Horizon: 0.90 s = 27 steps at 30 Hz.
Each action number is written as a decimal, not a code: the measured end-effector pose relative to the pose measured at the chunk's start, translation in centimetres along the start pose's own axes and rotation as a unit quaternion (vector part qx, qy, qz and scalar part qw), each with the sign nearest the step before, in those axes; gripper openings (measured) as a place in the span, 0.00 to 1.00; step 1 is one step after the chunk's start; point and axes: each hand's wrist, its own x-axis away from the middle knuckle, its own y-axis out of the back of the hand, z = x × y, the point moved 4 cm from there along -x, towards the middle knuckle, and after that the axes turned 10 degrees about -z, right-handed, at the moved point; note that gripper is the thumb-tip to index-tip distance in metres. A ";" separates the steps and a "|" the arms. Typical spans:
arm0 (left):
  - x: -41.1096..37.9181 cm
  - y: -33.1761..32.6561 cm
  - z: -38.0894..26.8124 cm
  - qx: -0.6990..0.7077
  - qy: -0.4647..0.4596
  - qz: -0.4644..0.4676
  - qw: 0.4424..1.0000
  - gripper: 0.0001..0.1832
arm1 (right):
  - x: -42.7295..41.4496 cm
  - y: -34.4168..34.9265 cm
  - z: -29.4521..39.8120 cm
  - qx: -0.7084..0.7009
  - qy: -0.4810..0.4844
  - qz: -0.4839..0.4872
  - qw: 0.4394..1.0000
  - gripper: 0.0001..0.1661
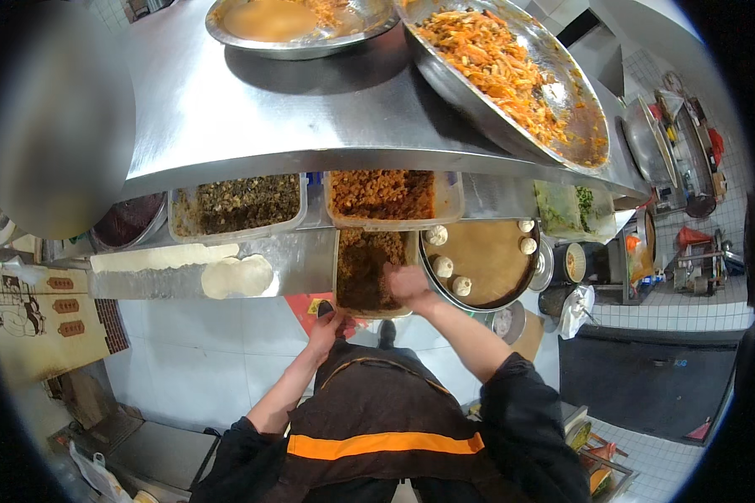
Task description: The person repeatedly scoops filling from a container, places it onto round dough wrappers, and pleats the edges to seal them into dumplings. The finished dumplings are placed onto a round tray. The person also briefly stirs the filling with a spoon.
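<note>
My right hand (410, 288) is over the right side of a plastic tub of brown minced filling (368, 276); its fingers are blurred, and whether they hold anything cannot be told. My left hand (326, 328) is by the tub's lower left corner, fingers bent, with a small dark rounded thing (324, 308) at its fingertips that may be a shoe tip beyond. To the right of the tub, a round steamer tray (487, 264) bears several pleated buns (462, 286). Flat dough rounds (237, 276) overlap on the steel counter at left, below a long dough strip (163, 256).
Tubs of reddish filling (384, 195) and dark green filling (245, 204) stand behind, under a raised steel shelf (182, 113). On that shelf are a large bowl of shredded orange filling (497, 75) and another metal bowl (302, 47). Chopped greens (584, 207) sit at right.
</note>
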 end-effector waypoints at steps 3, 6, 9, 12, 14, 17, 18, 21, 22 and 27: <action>-0.7 -0.1 0.5 -0.006 -0.004 0.003 1.000 0.18 | -1.5 2.8 -1.9 0.029 0.035 -0.042 0.998 0.11; -1.2 0.2 0.9 -0.016 -0.011 0.033 0.999 0.18 | 0.7 1.0 -2.2 0.007 -0.034 0.102 0.994 0.11; -2.3 0.1 1.1 -0.011 -0.005 0.041 0.999 0.18 | 3.3 1.0 0.7 0.004 0.019 0.189 0.982 0.11; -1.9 0.1 1.0 0.001 -0.003 0.035 0.999 0.18 | 3.8 2.3 -1.2 0.015 0.019 0.096 0.995 0.08; -2.3 0.6 1.5 -0.016 -0.012 0.022 1.000 0.19 | 2.5 3.0 -3.0 0.048 -0.004 0.012 0.999 0.09; -2.7 0.9 1.8 -0.058 -0.028 0.021 0.998 0.21 | 1.2 1.4 -4.3 0.072 -0.037 0.073 0.994 0.08; -3.0 1.0 1.5 -0.073 -0.031 0.021 0.997 0.22 | 1.7 0.3 -3.4 0.080 -0.002 0.087 0.993 0.08; -1.3 1.4 -2.0 -0.348 -0.068 -0.039 0.934 0.24 | 4.6 1.6 -1.2 0.035 0.101 0.081 0.991 0.10; -1.1 1.7 -2.7 -0.519 -0.234 -0.099 0.816 0.23 | 5.5 2.4 -1.2 0.022 0.081 0.041 0.996 0.10; 4.0 -7.7 -12.1 -0.140 -0.228 -0.030 0.963 0.31 | 9.7 5.4 -1.6 -0.025 -0.002 -0.074 0.997 0.08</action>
